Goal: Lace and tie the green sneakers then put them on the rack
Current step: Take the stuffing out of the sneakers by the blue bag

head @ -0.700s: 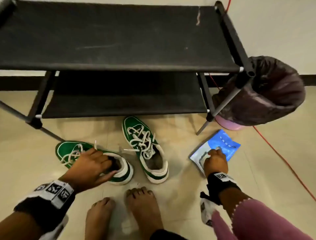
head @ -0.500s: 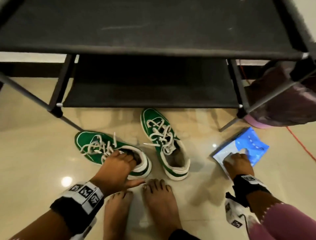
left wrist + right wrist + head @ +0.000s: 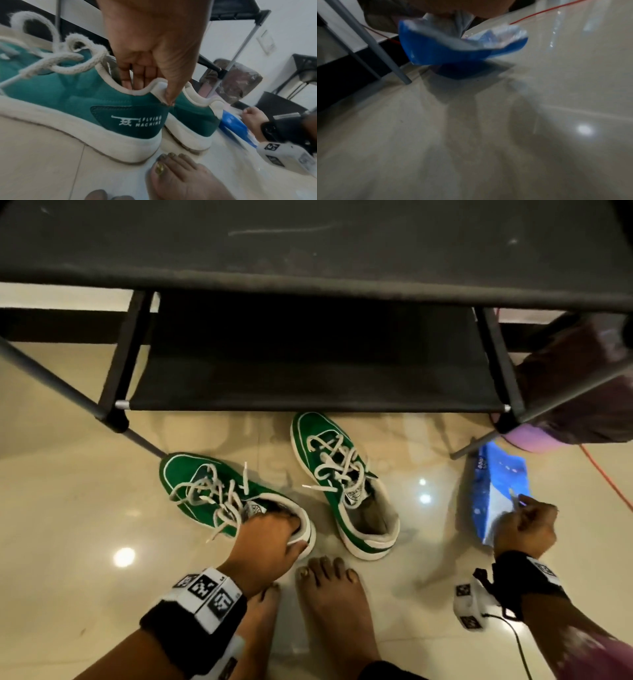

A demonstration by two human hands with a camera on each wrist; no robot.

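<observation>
Two green sneakers with white soles and loose white laces lie on the tiled floor in front of the black shoe rack (image 3: 308, 392). My left hand (image 3: 270, 537) grips the heel collar of the left sneaker (image 3: 205, 491), fingers inside the opening and thumb outside on the heel tab (image 3: 161, 86). The right sneaker (image 3: 342, 484) stands free beside it, toe toward the rack; its heel (image 3: 193, 112) shows just behind the held one. My right hand (image 3: 525, 525) pinches the edge of a blue and white plastic packet (image 3: 493, 491), which hangs bent just above the floor (image 3: 453, 46).
My bare feet (image 3: 329, 604) stand just behind the sneakers. A bin with a dark liner (image 3: 575, 385) sits at the rack's right end. A red cable (image 3: 603, 474) runs across the floor at the right. The rack's grey leg (image 3: 373, 46) stands near the packet.
The view has dipped closer to the floor and rack. My right hand has closed on the blue packet and raised its edge off the floor. My left hand keeps its hold on the left sneaker's heel.
</observation>
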